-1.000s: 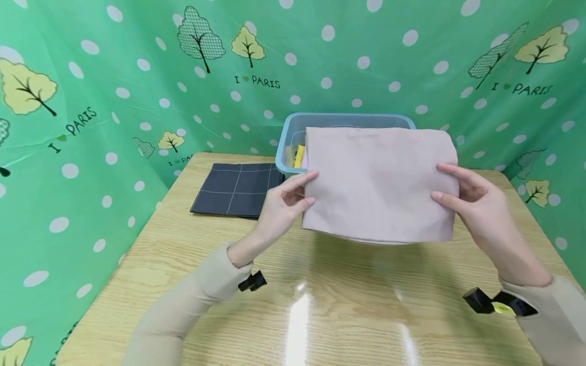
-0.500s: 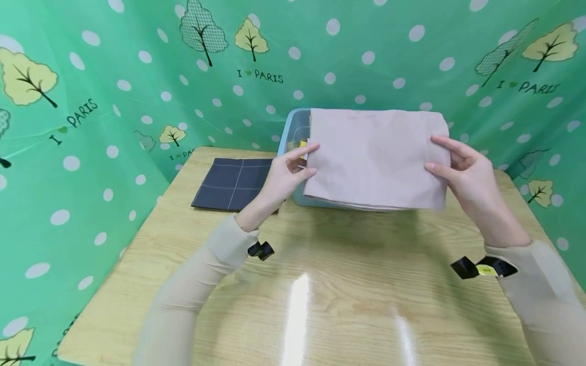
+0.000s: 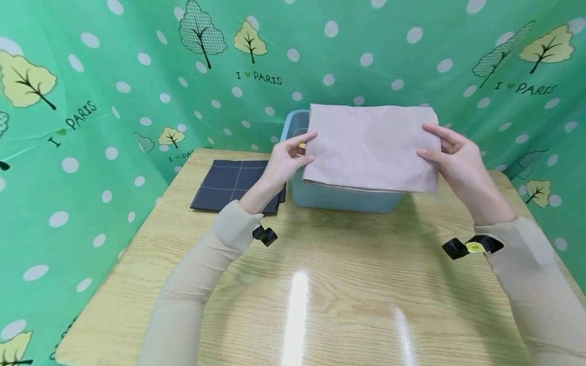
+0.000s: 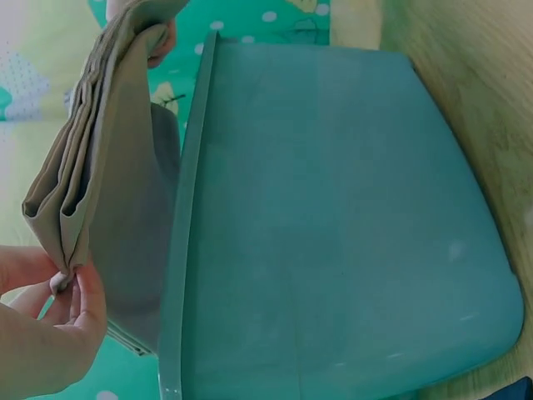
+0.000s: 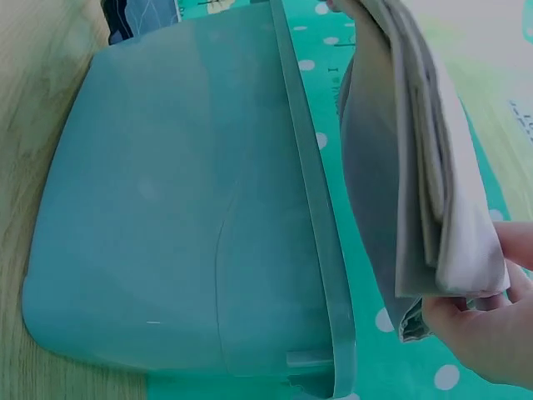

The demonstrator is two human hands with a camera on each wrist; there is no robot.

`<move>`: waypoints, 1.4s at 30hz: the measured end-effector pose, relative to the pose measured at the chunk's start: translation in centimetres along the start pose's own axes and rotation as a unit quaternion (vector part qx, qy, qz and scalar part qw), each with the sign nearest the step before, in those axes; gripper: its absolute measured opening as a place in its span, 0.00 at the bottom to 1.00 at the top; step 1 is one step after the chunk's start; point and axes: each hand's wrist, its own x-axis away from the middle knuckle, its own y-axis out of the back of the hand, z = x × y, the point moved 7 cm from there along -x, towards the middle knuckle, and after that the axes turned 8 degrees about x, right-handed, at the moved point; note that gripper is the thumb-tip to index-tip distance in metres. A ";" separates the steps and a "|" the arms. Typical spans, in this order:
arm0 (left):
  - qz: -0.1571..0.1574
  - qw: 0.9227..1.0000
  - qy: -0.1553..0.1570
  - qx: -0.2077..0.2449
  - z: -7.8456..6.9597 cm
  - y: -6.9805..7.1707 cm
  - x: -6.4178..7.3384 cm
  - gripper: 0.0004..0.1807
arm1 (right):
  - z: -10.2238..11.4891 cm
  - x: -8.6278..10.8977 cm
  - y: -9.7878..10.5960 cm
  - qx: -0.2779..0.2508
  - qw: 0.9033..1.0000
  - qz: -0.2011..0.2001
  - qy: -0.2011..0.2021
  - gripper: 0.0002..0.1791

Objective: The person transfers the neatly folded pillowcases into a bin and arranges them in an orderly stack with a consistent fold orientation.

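Note:
A folded pale pinkish-grey cloth point(image 3: 371, 147), several layers thick, hangs between both hands just above a blue plastic bin point(image 3: 343, 199). My left hand point(image 3: 285, 161) pinches the cloth's left edge between thumb and fingers. At the opposite edge my right hand point(image 3: 460, 157) pinches it the same way. Both wrist views show the stacked folds of the cloth point(image 4: 108, 150) beside the rim of the bin point(image 5: 308, 158), apart from it. Most of the bin's opening is hidden behind the cloth, with a bit of yellow showing at its left.
A folded dark navy cloth with a white grid point(image 3: 233, 183) lies left of the bin on the wooden table point(image 3: 348, 284). A green polka-dot curtain point(image 3: 151, 66) hangs behind and at the sides.
Both hands have carried the folded cloth forward, away from me, so it now covers most of the bin's opening. More of the bin's front wall shows below it.

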 end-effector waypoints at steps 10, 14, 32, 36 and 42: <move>-0.019 1.000 0.017 -0.012 0.2 0.9 -1.8 0.25 | -0.1 -2.4 -0.4 0.024 0.998 0.003 -0.053 0.36; -0.029 0.999 0.025 -0.021 0.3 1.3 -2.4 0.26 | -0.1 -3.2 -0.8 0.020 0.998 0.012 -0.058 0.36; -0.043 0.997 0.048 -0.052 1.4 2.2 -4.3 0.25 | -0.8 -5.9 -1.4 0.056 0.994 -0.009 -0.093 0.35; -0.041 0.996 0.048 -0.065 1.4 2.3 -4.3 0.25 | -1.0 -6.2 -1.4 0.055 0.993 -0.012 -0.100 0.35; -0.047 0.994 0.042 -0.085 1.5 2.4 -4.6 0.25 | -1.2 -6.4 -1.5 0.069 0.992 -0.010 -0.105 0.35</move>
